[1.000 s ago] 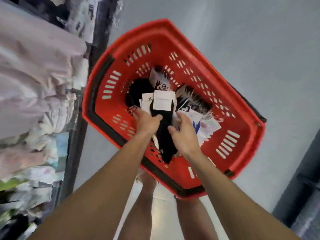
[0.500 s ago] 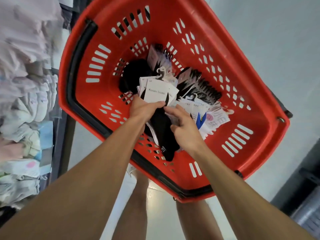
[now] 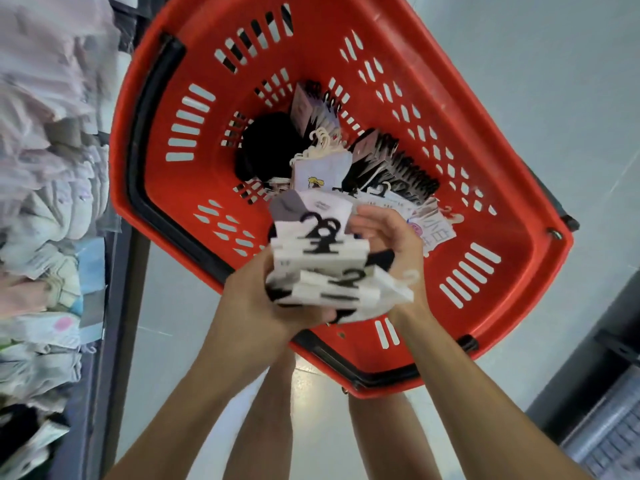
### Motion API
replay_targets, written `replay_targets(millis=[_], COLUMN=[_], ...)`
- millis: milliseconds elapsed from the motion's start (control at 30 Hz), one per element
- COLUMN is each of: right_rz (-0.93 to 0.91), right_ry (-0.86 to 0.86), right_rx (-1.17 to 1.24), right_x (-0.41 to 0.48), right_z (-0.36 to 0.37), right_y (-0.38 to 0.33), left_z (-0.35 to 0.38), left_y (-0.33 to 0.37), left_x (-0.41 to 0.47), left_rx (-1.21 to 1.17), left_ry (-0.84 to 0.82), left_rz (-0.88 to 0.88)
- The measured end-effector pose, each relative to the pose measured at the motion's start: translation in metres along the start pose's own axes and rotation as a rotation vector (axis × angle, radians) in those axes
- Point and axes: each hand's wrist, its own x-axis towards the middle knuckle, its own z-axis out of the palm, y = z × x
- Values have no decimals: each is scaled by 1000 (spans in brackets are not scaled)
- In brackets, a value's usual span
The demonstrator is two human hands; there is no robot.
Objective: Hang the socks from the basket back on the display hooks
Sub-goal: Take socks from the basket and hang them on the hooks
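Observation:
A red plastic basket (image 3: 512, 188) with black handles stands on the floor below me. Inside lie more packaged socks (image 3: 346, 161), white and black, with small hangers. Above its near rim I hold a bundle of socks (image 3: 322, 265) with white card labels and black hooks. My left hand (image 3: 256, 299) grips the bundle from the left and underneath. My right hand (image 3: 388, 240) holds its right side, fingers curled over the top cards.
A display rack (image 3: 52, 202) packed with pale bagged garments runs down the left edge, with a dark upright post (image 3: 128, 306) beside the basket. A dark shelf unit (image 3: 595, 410) stands at the lower right. My legs (image 3: 273, 410) are below the basket on the grey floor.
Both hands have lifted a bundle of socks out of the basket's pile and drawn it toward me, above the near rim. The view has moved closer to the basket.

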Motion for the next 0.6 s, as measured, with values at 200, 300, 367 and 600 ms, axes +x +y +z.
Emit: replay_targets(millis=[200, 300, 367, 600], right_rz=[81, 101, 112, 241], right_ry=[89, 308, 404, 296], right_rx=[-106, -279, -393, -497], right_x=[5, 2, 0, 12], right_z=[11, 7, 2, 0], right_y=[0, 5, 9, 28], left_z=[6, 10, 12, 16], left_y=[3, 4, 5, -3], left_x=[-26, -43, -54, -72], left_rx=[20, 18, 41, -51], left_ry=[-68, -93, -141, -294], left_rz=[24, 1, 11, 69])
